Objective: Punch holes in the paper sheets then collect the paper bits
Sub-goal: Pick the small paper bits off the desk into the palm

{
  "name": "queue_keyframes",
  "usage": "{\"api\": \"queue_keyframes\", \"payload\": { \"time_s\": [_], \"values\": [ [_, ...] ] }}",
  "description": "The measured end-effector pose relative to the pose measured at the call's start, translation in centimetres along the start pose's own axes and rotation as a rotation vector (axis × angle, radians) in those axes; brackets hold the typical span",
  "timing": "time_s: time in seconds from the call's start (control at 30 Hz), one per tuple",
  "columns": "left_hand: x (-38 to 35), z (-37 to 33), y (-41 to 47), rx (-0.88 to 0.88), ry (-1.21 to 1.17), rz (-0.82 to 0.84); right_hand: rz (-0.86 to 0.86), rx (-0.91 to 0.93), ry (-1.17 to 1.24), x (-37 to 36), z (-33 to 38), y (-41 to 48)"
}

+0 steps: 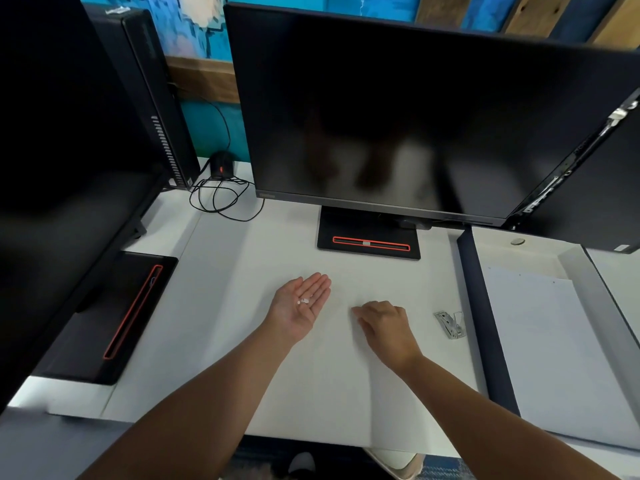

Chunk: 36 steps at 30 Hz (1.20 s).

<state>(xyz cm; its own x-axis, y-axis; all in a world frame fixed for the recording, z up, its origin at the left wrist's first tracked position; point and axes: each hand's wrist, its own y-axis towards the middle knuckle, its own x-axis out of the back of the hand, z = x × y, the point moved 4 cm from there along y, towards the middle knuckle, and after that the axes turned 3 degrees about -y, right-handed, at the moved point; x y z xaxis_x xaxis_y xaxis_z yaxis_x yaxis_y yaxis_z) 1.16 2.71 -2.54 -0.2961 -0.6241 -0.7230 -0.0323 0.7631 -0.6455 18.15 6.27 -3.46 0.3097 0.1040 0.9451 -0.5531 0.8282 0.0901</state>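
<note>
White paper bits (304, 301) lie in your left hand (299, 306), palm up, fingers spread flat. Your right hand (382, 325) rests fingertips-down on the desk (277, 244), loosely curled, holding nothing. The metal hole punch (451, 324) lies just right of it.

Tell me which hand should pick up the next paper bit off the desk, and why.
Right. The right hand is palm down with its fingertips on the desk, free to pinch. The left hand lies palm up, cupping the paper bits already gathered, so it likely serves best as the tray.
</note>
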Motion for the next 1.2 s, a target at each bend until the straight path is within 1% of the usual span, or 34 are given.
{"api": "queue_keyframes", "payload": {
  "time_s": [0.1, 0.2, 0.43, 0.5, 0.6, 0.77, 0.9, 1.0, 1.2],
  "values": [
    [0.0, 0.1, -0.1, 0.004, -0.001, 0.002, -0.03, 0.033, 0.019, -0.4, 0.1, -0.9],
    [0.1, 0.2, -0.1, 0.005, -0.003, 0.0, -0.014, 0.064, 0.037, -0.6, 0.0, -1.1],
    [0.1, 0.5, -0.4, 0.013, 0.01, 0.01, 0.052, -0.104, 0.078, -0.2, -1.0, -0.2],
    [0.0, 0.7, -0.5, 0.015, 0.015, 0.014, 0.069, -0.117, 0.074, -0.3, -0.5, 0.4],
    [0.0, 0.8, -0.6, 0.02, 0.019, 0.018, 0.082, -0.073, 0.077, -0.6, 0.5, 0.9],
    [-0.2, 0.6, -0.7, 0.017, 0.014, 0.025, 0.046, 0.008, 0.136, -0.6, 0.4, 0.6],
    [0.1, 0.7, -0.7, 0.022, 0.016, 0.014, 0.047, 0.082, 0.118, -0.5, 0.8, 0.9],
    [0.3, 1.1, -0.6, 0.03, 0.022, 0.006, 0.046, 0.062, 0.159, -0.8, 1.1, 1.2],
    [0.6, 1.3, -0.3, 0.034, 0.031, -0.008, -0.032, 0.025, 0.142, -1.1, 1.5, 0.7]
  ]
}}
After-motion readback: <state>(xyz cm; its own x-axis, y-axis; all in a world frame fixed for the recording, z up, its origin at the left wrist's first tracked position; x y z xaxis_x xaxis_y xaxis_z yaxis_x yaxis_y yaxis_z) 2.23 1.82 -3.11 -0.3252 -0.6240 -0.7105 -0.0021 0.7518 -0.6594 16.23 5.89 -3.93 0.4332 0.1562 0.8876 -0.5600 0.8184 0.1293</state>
